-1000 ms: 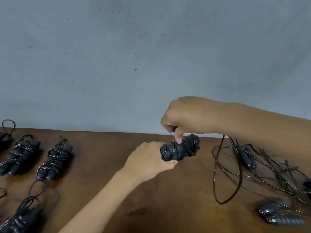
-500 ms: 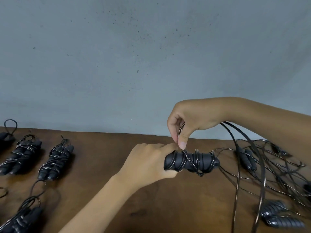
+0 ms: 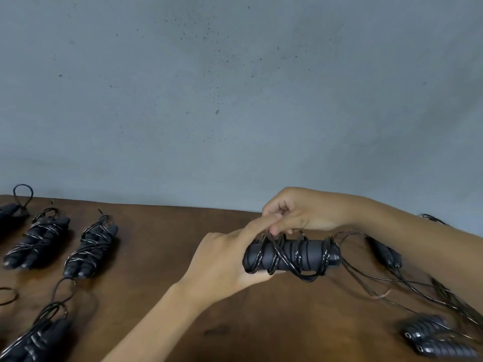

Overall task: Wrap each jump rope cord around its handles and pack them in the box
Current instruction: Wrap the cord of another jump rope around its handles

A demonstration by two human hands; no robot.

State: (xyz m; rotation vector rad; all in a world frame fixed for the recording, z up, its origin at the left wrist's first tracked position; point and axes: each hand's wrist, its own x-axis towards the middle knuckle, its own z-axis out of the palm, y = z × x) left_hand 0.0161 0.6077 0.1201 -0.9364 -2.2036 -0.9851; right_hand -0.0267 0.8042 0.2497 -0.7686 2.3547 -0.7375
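My left hand [image 3: 224,259] grips the left end of a pair of black jump rope handles [image 3: 292,254], held level above the brown table [image 3: 162,257]. Black cord is wound in several crossing turns round the handles. Just above them my right hand [image 3: 295,215] pinches the cord with curled fingers. Loose cord [image 3: 379,280] trails from the bundle down to the right. No box is in view.
Several wrapped rope bundles lie at the left, among them two side by side [image 3: 36,241] [image 3: 88,252] and one at the bottom corner [image 3: 31,340]. Unwrapped handles [image 3: 386,252] [image 3: 439,338] and tangled cord lie at the right. A grey wall [image 3: 235,100] rises behind the table.
The handles have turned from pointing away to lying level, left to right. My right hand has dropped closer to the bundle, and the big cord loop at the right has shrunk.
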